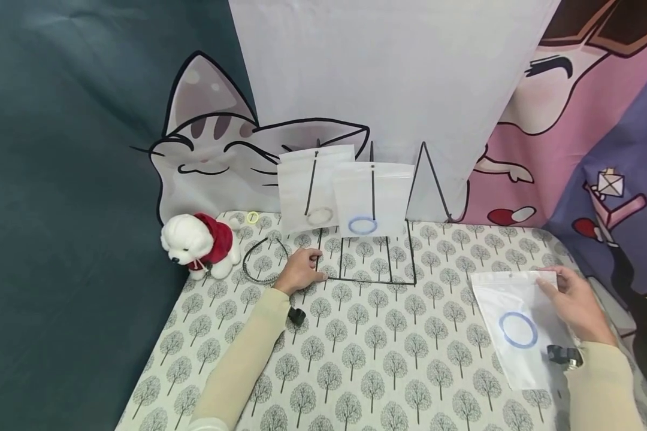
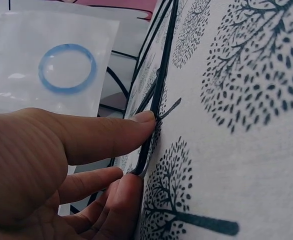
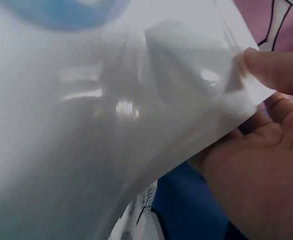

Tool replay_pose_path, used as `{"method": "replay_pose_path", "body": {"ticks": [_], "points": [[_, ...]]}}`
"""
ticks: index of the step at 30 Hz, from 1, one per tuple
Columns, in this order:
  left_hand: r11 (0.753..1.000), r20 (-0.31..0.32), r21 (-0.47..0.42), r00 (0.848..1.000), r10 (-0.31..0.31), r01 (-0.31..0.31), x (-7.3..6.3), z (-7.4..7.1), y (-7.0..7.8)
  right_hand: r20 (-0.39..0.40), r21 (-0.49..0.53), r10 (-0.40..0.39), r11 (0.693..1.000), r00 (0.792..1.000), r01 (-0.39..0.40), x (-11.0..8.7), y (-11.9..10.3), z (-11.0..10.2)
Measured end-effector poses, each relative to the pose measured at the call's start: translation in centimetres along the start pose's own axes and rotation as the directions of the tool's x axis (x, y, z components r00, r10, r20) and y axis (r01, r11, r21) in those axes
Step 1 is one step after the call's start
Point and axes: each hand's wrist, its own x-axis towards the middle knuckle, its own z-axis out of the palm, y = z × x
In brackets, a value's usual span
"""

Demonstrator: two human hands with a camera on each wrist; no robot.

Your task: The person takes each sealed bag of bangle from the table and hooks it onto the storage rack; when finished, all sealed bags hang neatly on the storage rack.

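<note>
My left hand (image 1: 301, 270) grips the front left corner of a black wire display rack (image 1: 366, 281), thumb on one side of the rod. Two white zip bags hang from the rack's hooks: the left bag (image 1: 296, 188) shows a pale ring, the right bag (image 1: 390, 200) a blue one. Off to the right, my right hand (image 1: 579, 305) pinches the top right corner of another zip bag (image 1: 517, 371), thumb on its front. A blue ring-shaped band (image 1: 535, 335) shows through this bag. In the right wrist view the glossy bag (image 3: 111, 165) fills much of the frame.
A white plush dog (image 1: 186, 239) in a red hooded top sits at the back left. Near it lie a black headband (image 1: 246, 266) and a small yellow ring (image 1: 248, 218). Printed curtains (image 1: 399, 72) stand behind the tree-patterned tablecloth (image 1: 377, 371).
</note>
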Motion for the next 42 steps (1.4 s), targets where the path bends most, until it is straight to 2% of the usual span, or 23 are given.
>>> {"method": "replay_pose_path", "body": {"ticks": [3, 6, 11, 13, 16, 18, 23, 26, 27, 32, 40, 42], "points": [[1.0, -0.007, -0.006, 1.0, 0.009, -0.009, 0.0, 0.0, 0.0, -0.001, 0.11, -0.033, 0.993, 0.999, 0.033, -0.2, -0.7, -0.2], [1.0, -0.01, -0.017, 1.0, 0.01, -0.011, 0.0, 0.0, 0.1, 0.005, 0.207, -0.033, 0.978, 0.999, 0.031, -0.4, -1.4, -0.1], [0.999, -0.003, -0.031, 1.0, 0.005, -0.005, -0.1, 0.1, 0.0, -0.049, 0.25, -0.022, 0.968, 0.999, 0.034, -0.8, -3.2, 0.2], [0.999, -0.003, -0.032, 1.0, 0.006, -0.006, -0.1, 0.1, 0.1, -0.088, 0.299, -0.041, 0.952, 0.995, 0.065, -0.9, -4.0, 0.4], [1.0, -0.003, -0.03, 1.0, 0.005, -0.005, -0.2, 0.1, 0.1, -0.119, 0.422, -0.086, 0.898, 0.989, 0.129, -1.1, -5.3, 0.5], [1.0, -0.002, -0.029, 1.0, 0.004, -0.004, -0.2, 0.1, 0.2, -0.13, 0.458, -0.111, 0.874, 0.985, 0.16, -1.3, -6.2, 0.5], [1.0, -0.001, -0.024, 1.0, 0.003, -0.003, -0.1, 0.1, 0.2, -0.152, 0.465, -0.142, 0.863, 0.978, 0.197, -1.9, -8.6, 0.4], [1.0, 0.002, -0.023, 1.0, -0.002, 0.002, -0.1, 0.1, 0.1, -0.161, 0.536, -0.164, 0.814, 0.973, 0.226, -2.3, -10.2, 0.6], [1.0, 0.006, -0.022, 1.0, -0.005, 0.005, -0.2, 0.1, 0.1, -0.161, 0.575, -0.174, 0.784, 0.971, 0.236, -2.4, -10.7, 0.7], [1.0, 0.009, -0.012, 1.0, -0.006, 0.006, -0.2, 0.1, 0.1, -0.173, 0.646, -0.242, 0.704, 0.955, 0.296, -3.0, -13.0, 1.2], [1.0, -0.003, -0.01, 1.0, 0.004, -0.004, -0.2, 0.0, 0.3, -0.183, 0.702, -0.375, 0.598, 0.909, 0.387, -3.0, -16.4, 2.3], [1.0, 0.0, -0.01, 1.0, 0.004, -0.004, -0.2, 0.1, 0.3, -0.199, 0.722, -0.407, 0.554, 0.891, 0.414, -2.9, -17.2, 2.8]]}}
